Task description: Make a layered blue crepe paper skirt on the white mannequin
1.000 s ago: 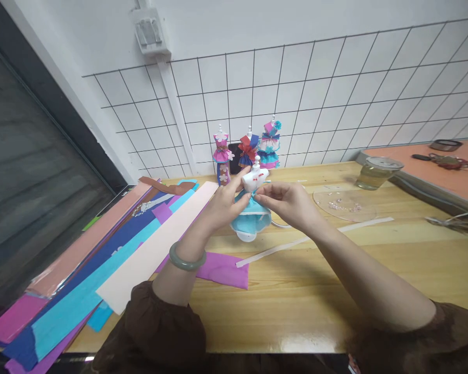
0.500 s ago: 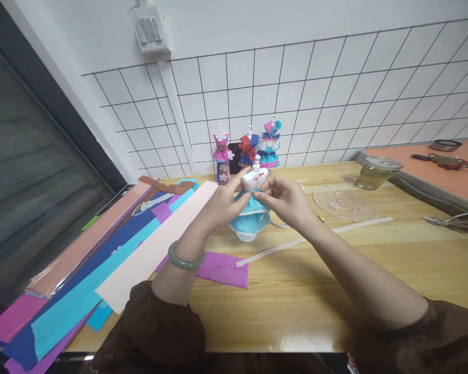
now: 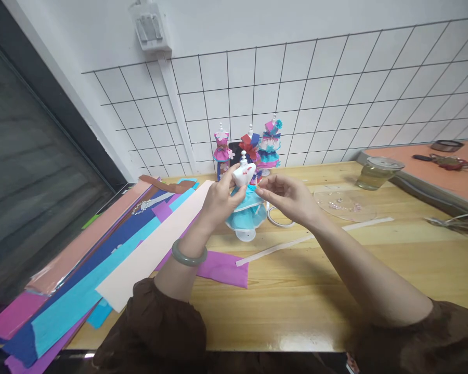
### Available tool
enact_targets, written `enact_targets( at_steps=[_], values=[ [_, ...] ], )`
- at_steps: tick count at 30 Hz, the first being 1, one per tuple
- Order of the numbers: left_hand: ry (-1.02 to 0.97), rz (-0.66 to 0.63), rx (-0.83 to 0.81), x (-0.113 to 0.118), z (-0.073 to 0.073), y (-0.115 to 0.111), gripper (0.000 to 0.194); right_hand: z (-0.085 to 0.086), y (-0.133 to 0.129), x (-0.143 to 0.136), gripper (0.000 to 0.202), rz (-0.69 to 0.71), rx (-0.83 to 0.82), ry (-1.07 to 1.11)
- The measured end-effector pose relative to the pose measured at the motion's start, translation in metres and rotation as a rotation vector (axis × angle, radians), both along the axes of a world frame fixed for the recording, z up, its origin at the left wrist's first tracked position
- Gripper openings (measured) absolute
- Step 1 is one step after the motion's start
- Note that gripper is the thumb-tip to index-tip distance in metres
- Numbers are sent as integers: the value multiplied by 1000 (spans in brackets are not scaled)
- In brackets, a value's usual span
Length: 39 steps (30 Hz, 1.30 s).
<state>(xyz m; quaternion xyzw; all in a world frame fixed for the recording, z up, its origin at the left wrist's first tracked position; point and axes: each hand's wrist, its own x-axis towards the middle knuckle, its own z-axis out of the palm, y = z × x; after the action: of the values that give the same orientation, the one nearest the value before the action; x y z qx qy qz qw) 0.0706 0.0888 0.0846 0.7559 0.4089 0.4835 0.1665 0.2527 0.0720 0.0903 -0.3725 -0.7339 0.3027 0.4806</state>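
While the left hand [image 3: 218,201] grips the small white mannequin [image 3: 243,175] at its torso, thumb across the front near the waist and fingers wrapped around the side, the right hand [image 3: 288,200] has its thumb and index finger pinched at the waist edge of the turquoise skirt [image 3: 245,213], apparently on a bit of its material, though the tips are too small to be sure. The mannequin is at the middle of the view, above the wooden table [image 3: 296,301], its long axis near upright, knobbed neck pointing up and round white base [image 3: 245,235] down, with the shoulders tilted. Its bare torso is glossy white with small red marks on the chest; the skirt flares in layers with pale edging. The thumb and fingers cover parts of the waist and side, and the skirt hides the stand between torso and base. Just beside the skirt lies a white ring [image 3: 281,218], partly hidden by the right hand. Nearer the body, a pale strip [image 3: 275,250] overlaps purple paper [image 3: 224,269]. Behind stand 3 dressed mannequins [image 3: 271,140], the middle 1 largely blocked, and a clear dish [image 3: 345,206] of beads is off to the right.
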Motion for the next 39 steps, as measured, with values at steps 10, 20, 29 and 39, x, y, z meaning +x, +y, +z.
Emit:
enact_targets(
  at_steps=[10, 20, 29, 39],
  values=[
    [-59, 131, -107, 2, 2, -1, 25, -6, -9, -11, 17, -186, 868, -608],
    [-22, 207, -131, 3, 2, -1, 18, -18, -3, -10, 10, -264, 1177, -645],
    [-145, 218, -158, -6, 10, -1, 19, -24, 3, -7, 11, -217, 1259, -544],
    [-125, 197, -117, -2, 7, -3, 19, -27, 2, -11, 16, -189, 1222, -584]
  ],
)
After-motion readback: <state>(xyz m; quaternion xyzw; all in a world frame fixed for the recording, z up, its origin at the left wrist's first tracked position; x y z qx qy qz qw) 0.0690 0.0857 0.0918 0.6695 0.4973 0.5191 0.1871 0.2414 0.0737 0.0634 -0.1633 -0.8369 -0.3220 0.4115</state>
